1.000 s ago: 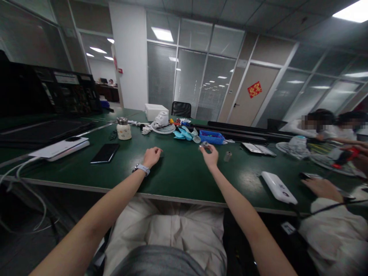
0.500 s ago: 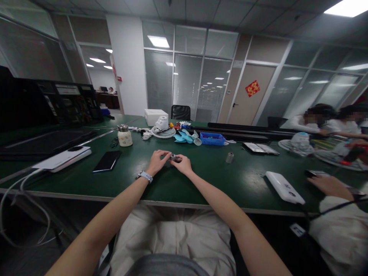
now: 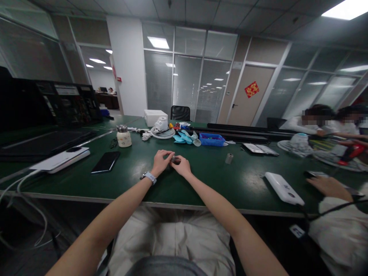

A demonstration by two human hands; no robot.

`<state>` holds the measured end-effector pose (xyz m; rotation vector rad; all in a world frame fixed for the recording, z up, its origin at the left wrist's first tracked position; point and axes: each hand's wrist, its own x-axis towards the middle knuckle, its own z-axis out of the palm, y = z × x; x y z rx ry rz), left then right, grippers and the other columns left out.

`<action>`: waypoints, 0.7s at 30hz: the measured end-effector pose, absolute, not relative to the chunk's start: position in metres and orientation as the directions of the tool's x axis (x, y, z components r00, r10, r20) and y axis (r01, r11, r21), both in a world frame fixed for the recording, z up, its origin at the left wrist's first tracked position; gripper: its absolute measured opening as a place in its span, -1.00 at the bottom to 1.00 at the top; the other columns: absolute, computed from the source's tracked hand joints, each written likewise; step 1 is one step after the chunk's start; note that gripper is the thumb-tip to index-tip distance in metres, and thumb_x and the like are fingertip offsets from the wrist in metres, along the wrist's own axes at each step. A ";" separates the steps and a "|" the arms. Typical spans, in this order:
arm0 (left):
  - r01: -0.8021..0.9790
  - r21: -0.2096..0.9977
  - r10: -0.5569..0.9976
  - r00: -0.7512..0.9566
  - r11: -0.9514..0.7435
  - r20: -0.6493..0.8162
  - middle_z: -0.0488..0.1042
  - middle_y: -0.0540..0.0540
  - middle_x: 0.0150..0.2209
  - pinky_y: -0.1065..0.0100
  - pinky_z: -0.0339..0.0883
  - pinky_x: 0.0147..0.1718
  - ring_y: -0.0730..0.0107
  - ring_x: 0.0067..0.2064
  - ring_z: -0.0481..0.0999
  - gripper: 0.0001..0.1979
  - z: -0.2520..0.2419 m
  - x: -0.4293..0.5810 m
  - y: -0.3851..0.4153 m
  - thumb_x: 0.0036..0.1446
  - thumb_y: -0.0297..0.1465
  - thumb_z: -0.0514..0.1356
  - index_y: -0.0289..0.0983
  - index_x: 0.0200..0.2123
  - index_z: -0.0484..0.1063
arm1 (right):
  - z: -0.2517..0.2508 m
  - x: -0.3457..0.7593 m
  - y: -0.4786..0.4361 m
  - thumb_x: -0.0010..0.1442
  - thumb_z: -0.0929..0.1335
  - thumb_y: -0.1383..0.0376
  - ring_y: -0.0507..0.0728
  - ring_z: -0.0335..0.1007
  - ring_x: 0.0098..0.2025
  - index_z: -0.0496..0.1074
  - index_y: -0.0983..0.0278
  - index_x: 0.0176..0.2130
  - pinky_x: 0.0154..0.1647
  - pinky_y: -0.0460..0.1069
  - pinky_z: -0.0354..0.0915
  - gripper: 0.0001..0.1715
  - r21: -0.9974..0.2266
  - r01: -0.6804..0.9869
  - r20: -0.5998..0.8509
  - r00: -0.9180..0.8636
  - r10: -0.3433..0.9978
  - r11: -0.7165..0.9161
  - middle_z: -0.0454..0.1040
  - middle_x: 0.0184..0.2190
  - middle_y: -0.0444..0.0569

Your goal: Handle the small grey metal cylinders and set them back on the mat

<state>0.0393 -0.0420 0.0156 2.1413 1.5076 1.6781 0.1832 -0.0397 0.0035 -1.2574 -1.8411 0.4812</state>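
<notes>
Both forearms are stretched forward over the green table (image 3: pixel 207 188) and angled inward, so that the left hand (image 3: pixel 161 162) and the right hand (image 3: pixel 181 166) are brought together above its near half. The wrists are held low, with the fingers curled and the fingertips met. A small metal piece (image 3: pixel 174 158) is pinched between the right thumb and fingers, with little gap left; the left fingertips are closed up against it, but whether it is gripped or only touched by them cannot be told. The piece is mostly covered by fingers, so its direction and long axis cannot be made out. To the right, a metal cylinder (image 3: pixel 229 158) is stood on end, its long axis roughly upright.
</notes>
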 end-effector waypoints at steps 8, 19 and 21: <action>0.719 0.685 0.858 -0.275 -0.115 0.433 0.60 -0.11 -0.28 0.28 0.25 -0.10 0.24 -0.20 0.50 -0.66 0.013 0.008 -0.035 0.11 -0.13 0.17 -0.21 -0.23 0.61 | 0.009 0.188 -0.050 0.01 0.43 -0.02 0.12 0.50 -0.21 0.47 0.19 -0.16 -0.15 -0.02 0.35 -0.53 -0.691 0.608 0.412 -0.112 0.904 0.391 0.57 -0.26 -0.06; 0.871 0.485 0.942 -0.223 0.078 0.249 0.59 -0.08 -0.19 0.26 0.26 -0.16 0.07 -0.08 0.42 -0.62 0.012 0.007 -0.043 0.06 -0.02 0.17 -0.06 -0.17 0.60 | 0.007 0.197 -0.049 -0.01 0.44 -0.02 0.14 0.48 -0.19 0.46 0.19 -0.15 -0.13 0.02 0.35 -0.51 -0.746 0.551 0.361 -0.139 0.922 0.375 0.56 -0.25 -0.03; 0.880 0.470 0.943 -0.214 0.072 0.255 0.59 -0.08 -0.19 0.26 0.25 -0.15 0.08 -0.08 0.42 -0.62 0.013 0.007 -0.044 0.07 -0.03 0.16 -0.06 -0.16 0.59 | 0.010 0.195 -0.052 -0.02 0.44 0.00 0.14 0.47 -0.18 0.44 0.20 -0.11 -0.11 0.03 0.34 -0.48 -0.755 0.531 0.379 -0.126 0.917 0.385 0.55 -0.23 -0.03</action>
